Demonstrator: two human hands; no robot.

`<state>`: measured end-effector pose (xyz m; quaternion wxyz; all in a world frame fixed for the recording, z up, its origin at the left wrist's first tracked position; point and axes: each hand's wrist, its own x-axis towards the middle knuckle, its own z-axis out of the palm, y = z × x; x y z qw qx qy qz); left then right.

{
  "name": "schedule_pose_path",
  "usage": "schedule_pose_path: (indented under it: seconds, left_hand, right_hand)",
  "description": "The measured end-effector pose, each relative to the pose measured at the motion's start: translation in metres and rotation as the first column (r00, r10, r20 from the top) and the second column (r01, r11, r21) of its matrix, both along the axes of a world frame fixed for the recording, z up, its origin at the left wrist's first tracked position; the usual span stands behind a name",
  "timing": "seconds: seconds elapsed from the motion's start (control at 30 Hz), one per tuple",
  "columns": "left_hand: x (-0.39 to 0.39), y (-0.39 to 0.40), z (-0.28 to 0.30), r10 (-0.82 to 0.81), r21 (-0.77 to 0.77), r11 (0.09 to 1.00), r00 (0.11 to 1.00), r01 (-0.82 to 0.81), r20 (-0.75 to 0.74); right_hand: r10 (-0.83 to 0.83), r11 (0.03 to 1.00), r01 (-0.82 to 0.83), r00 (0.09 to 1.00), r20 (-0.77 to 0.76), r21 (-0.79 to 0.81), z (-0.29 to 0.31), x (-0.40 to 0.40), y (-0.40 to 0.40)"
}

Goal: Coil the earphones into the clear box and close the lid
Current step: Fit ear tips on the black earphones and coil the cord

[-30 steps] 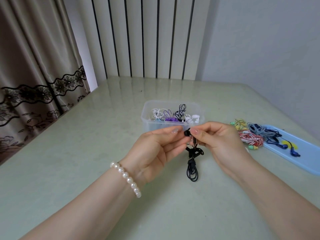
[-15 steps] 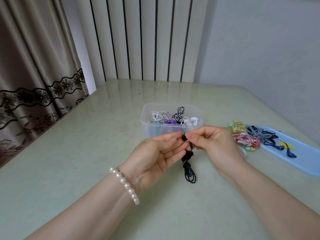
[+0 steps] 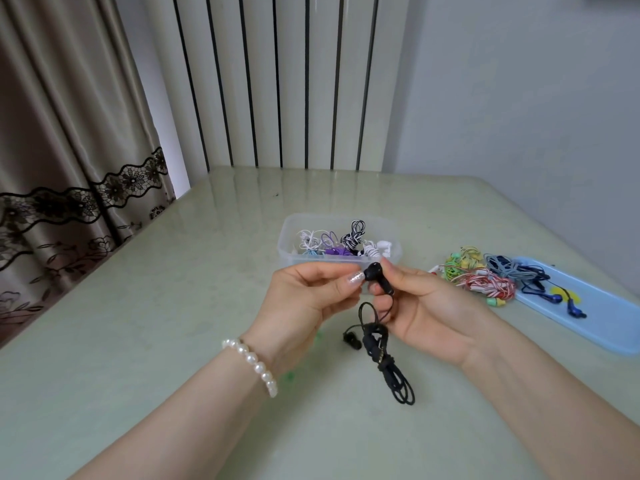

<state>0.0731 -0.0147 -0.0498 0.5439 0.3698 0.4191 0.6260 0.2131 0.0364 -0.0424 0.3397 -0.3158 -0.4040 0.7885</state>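
A beige curtain with black lace trim hangs past the counter's left edge, cut off by the frame. The pale green counter lies bare along that left side.

Near the middle, the left hand, with a pearl bracelet at the wrist, curls its fingers with the thumb tip touching a black earbud; whether it pinches the bud is hard to tell. The black earphones hang between both hands above the near half of the counter: one earbud held up, the second earbud dangling, the cord in a partly wound bundle that trails down toward the counter.

Just behind the hands sits the clear box, lid off, holding several coiled earphones; its front wall is partly hidden by the fingers.

The right hand pinches the raised earbud's stem between thumb and fingers.

Toward the right edge lies a tangle of loose earphones, red-white, green-yellow and grey, with cords too knotted to separate. Beside them rests the blue lid, blue earphones lying across it, its far end cut off.
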Motion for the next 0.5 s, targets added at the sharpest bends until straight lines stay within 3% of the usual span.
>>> schedule_pose_path:
  seconds: [0.23,0.33,0.5]
  left_hand:
    - [-0.0007,-0.0005,-0.0021,0.079,0.185,0.981,0.989,-0.056,-0.121]
    - [0.0000,-0.0012,-0.0012,0.030,0.194,0.981,0.993,-0.007,-0.117]
    - [0.0017,-0.0023,0.0010,0.087,0.198,0.979,0.979,-0.050,-0.185]
  right_hand:
    - [0.070,0.997,-0.072,0.995,-0.070,-0.025,0.0027,-0.0013,-0.0044]
    - [0.071,0.997,-0.072,0.995,-0.074,-0.018,0.0035,-0.0001,-0.0038]
    - [0.057,0.998,-0.057,0.998,-0.022,-0.002,0.0034,-0.0019,-0.0075]
